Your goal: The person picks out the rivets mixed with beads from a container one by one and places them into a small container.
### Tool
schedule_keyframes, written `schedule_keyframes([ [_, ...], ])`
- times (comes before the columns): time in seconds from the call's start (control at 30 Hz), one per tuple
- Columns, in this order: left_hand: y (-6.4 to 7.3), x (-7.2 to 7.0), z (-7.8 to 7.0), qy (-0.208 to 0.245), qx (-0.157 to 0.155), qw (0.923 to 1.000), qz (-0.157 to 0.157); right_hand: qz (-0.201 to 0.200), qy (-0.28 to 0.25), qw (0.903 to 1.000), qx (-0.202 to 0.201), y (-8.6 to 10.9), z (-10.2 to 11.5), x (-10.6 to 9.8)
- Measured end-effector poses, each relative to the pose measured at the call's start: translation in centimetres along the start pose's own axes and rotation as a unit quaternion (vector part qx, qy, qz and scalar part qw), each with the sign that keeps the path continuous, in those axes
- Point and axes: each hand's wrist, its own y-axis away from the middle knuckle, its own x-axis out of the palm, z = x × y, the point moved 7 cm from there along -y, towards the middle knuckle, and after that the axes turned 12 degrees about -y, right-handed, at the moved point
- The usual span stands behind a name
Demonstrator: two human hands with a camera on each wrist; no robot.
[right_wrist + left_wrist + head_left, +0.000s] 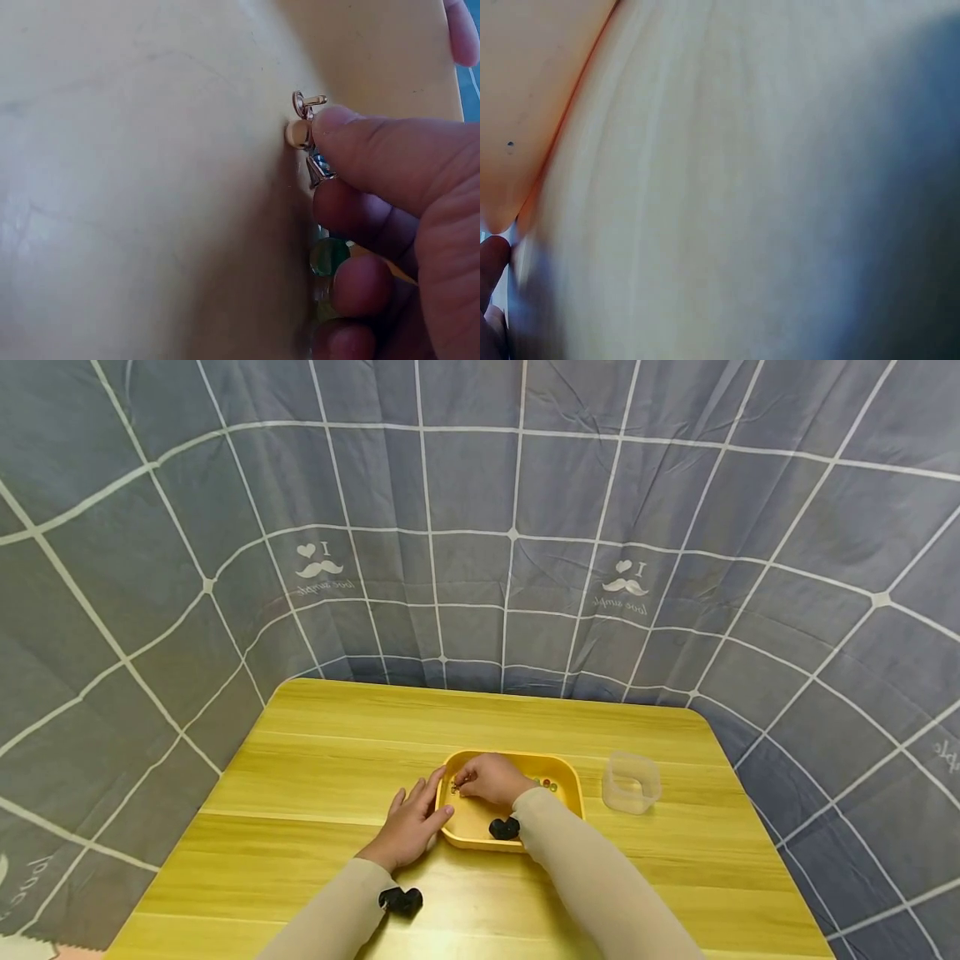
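A yellow tray (468, 842) stands on the table with small shiny metal pieces (454, 788) in its left end. My right hand (493, 779) reaches into the tray. Its thumb and index finger pinch at a small gold-coloured metal piece (298, 135); the fingertips partly hide it. A ring with a short post (300, 103) and a silvery triangular piece (318, 171) lie close around the fingertips. Against the tray's left side rests my left hand (411, 827), fingers extended along the rim. The left wrist view shows only a fingertip (493, 259) beside the tray wall (540, 97).
Several coloured glass marbles (550, 785) lie at the tray's right end. A green marble (330, 256) shows below my right index finger. A clear plastic container (630, 783) stands right of the tray on the wooden table (337, 760). A grey checked curtain (465, 568) hangs behind.
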Motion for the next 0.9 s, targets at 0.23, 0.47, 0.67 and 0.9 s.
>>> schedule_keyframes([
  [0.23, 1.7, 0.7, -1.4, 0.002, -0.015, 0.9999, 0.007, 0.013, 0.007, 0.9998, -0.014, 2.0, 0.6, 0.3],
  [0.47, 2.9, 1.3, -2.1, -0.006, -0.041, 0.999, 0.017, 0.021, -0.003, 0.9997, -0.013, 3.7, 1.0, 0.2],
  [0.67, 3.3, 0.6, -2.5, -0.007, -0.023, 0.9997, 0.0, 0.009, -0.007, 0.9999, -0.008, 3.7, 0.9, 0.5],
  [0.9, 3.3, 0.5, -2.4, -0.013, -0.028, 0.9995, -0.004, 0.012, 0.014, 0.9998, -0.009, 3.5, 0.7, 0.8],
])
